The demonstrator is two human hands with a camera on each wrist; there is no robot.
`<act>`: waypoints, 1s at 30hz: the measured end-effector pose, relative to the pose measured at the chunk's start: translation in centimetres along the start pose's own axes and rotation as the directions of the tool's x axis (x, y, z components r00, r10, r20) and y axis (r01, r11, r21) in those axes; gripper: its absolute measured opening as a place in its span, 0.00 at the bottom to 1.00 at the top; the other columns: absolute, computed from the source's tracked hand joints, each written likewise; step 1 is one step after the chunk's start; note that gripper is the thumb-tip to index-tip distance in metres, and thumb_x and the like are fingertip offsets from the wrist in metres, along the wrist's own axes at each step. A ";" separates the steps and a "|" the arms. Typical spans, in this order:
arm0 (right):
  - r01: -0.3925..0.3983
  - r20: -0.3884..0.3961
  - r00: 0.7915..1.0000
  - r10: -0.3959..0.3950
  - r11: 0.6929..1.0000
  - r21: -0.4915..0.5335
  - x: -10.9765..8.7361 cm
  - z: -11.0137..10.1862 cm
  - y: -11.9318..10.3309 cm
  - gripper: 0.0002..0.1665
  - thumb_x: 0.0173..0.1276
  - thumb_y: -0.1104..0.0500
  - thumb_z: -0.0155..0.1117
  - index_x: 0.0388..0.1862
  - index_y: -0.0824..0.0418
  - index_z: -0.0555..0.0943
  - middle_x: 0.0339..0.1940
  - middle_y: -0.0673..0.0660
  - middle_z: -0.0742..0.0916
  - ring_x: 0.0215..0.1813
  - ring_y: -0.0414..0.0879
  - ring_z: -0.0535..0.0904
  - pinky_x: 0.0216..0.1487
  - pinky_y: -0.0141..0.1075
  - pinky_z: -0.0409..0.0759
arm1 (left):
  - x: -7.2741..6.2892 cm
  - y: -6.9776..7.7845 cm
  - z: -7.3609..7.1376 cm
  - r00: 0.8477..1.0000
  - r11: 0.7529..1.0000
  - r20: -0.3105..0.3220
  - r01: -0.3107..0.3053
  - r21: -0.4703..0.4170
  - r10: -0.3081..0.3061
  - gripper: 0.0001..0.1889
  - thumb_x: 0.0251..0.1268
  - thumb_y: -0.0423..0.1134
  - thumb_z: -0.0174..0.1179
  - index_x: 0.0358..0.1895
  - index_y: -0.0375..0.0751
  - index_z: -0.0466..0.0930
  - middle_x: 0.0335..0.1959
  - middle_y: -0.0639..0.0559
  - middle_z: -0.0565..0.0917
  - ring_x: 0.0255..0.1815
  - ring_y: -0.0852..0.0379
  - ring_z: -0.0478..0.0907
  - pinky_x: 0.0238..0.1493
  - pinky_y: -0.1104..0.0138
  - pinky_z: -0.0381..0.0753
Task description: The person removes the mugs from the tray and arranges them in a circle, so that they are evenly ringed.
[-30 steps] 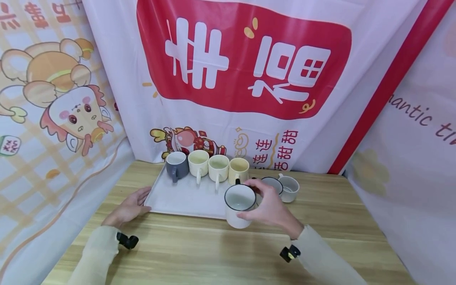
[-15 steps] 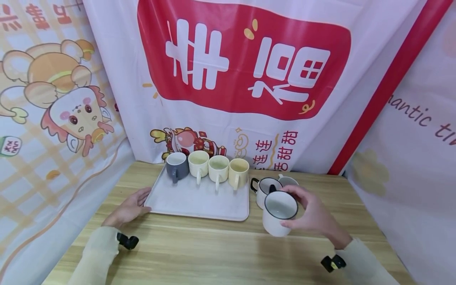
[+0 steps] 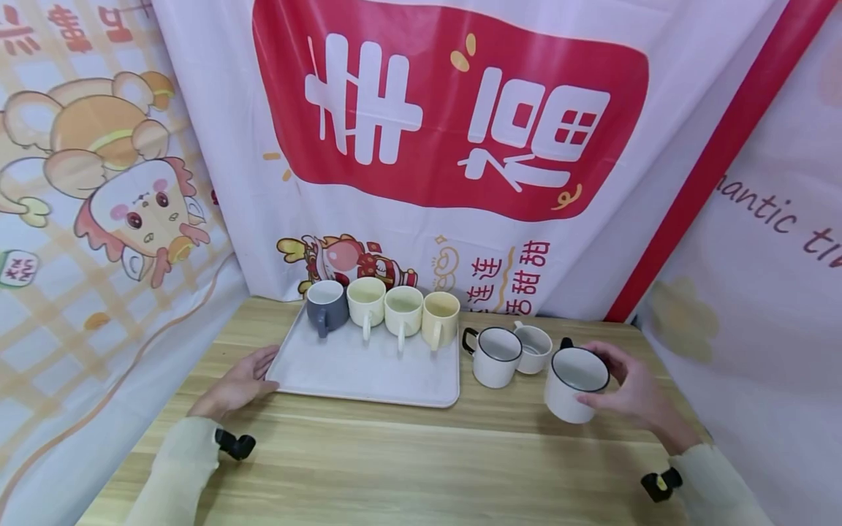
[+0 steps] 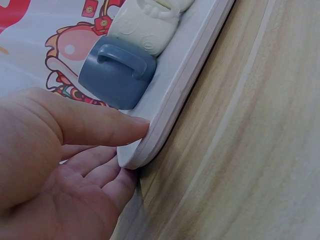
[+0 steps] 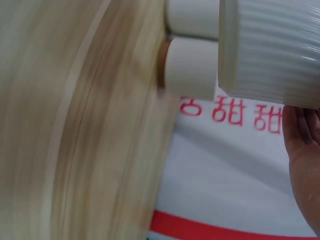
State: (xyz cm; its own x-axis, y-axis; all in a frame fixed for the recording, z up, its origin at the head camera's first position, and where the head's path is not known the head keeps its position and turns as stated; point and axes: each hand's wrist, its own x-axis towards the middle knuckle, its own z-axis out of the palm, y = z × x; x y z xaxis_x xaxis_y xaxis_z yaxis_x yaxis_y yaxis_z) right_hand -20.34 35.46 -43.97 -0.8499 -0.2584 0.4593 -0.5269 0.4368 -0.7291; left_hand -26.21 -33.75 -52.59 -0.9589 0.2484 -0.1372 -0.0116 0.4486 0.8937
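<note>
On the right side of the head view, my right hand (image 3: 628, 387) grips a white enamel-style mug (image 3: 569, 398) by its body, thumb on the near side. The mug has a black rim and a black handle facing away. Its ribbed wall fills the upper right of the right wrist view. My left hand (image 3: 237, 381) holds the left corner of a pale tray (image 3: 362, 372), thumb on the rim and fingers around the outside. At the tray's back stand a blue-grey mug (image 3: 332, 315), two cream mugs (image 3: 365, 313) and a yellowish mug (image 3: 447, 332).
Right of the tray stand a second black-rimmed white mug (image 3: 495, 370) and a small white cup (image 3: 536, 358) close behind it. A printed cloth (image 3: 585, 263) hangs along the table's back edge. Wooden tabletop (image 3: 395, 467) lies in front.
My right hand has carried the black-rimmed mug rightward from over the tray's right front edge, past the other two cups, to the table's right side. My left hand has stayed at the tray corner.
</note>
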 end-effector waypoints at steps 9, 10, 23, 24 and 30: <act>-0.158 -0.010 0.987 0.158 0.980 -0.125 1.4 -1.2 3.5 0.44 0.49 0.66 0.88 0.65 0.67 0.78 0.54 0.51 0.86 0.50 0.26 0.81 0.55 0.12 0.78 | 0.1 0.1 0.0 1.000 1.000 -0.001 -0.005 -0.007 0.005 0.45 0.72 0.23 0.58 0.83 0.22 0.39 0.85 0.23 0.43 0.85 0.23 0.44 0.85 0.38 0.52; -0.168 -0.014 0.986 0.168 0.978 -0.127 1.6 -1.2 3.8 0.44 0.49 0.66 0.88 0.65 0.68 0.78 0.54 0.54 0.86 0.49 0.26 0.81 0.54 0.13 0.79 | 0.0 0.1 0.0 1.000 1.000 -0.001 -0.007 -0.010 0.007 0.45 0.71 0.22 0.58 0.83 0.22 0.39 0.85 0.23 0.43 0.85 0.23 0.44 0.85 0.38 0.52; -0.262 -0.048 0.965 0.258 0.958 -0.120 2.5 -0.8 8.1 0.41 0.53 0.64 0.87 0.66 0.67 0.79 0.56 0.67 0.86 0.48 0.27 0.82 0.48 0.15 0.82 | 0.2 0.0 -0.1 1.000 0.999 0.002 -0.021 -0.032 0.021 0.45 0.70 0.21 0.58 0.83 0.21 0.39 0.85 0.22 0.43 0.85 0.22 0.44 0.84 0.38 0.52; -0.268 -0.047 0.963 0.264 0.956 -0.122 2.5 -0.7 8.3 0.41 0.54 0.63 0.86 0.66 0.67 0.79 0.56 0.67 0.86 0.47 0.26 0.82 0.48 0.15 0.82 | 0.2 0.0 -0.1 1.000 0.999 0.004 -0.023 -0.030 0.023 0.45 0.70 0.21 0.58 0.83 0.20 0.38 0.84 0.21 0.43 0.84 0.21 0.44 0.84 0.38 0.52; -0.305 -0.037 0.952 0.303 0.947 -0.105 2.6 -0.6 9.2 0.41 0.56 0.61 0.86 0.68 0.66 0.77 0.56 0.66 0.86 0.48 0.29 0.82 0.48 0.18 0.83 | 0.1 -0.1 -0.1 1.000 0.999 0.005 -0.020 -0.036 0.021 0.46 0.70 0.20 0.58 0.83 0.21 0.38 0.85 0.21 0.42 0.85 0.22 0.43 0.84 0.37 0.51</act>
State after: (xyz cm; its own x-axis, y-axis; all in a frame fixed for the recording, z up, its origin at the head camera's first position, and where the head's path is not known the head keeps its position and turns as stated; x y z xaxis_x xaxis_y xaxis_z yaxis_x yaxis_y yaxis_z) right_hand -27.42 39.33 -49.16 -0.9685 -0.0823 0.2352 -0.2382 0.5827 -0.7770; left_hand -26.37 -33.85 -52.63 -0.9575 0.2620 -0.1209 -0.0021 0.4126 0.9109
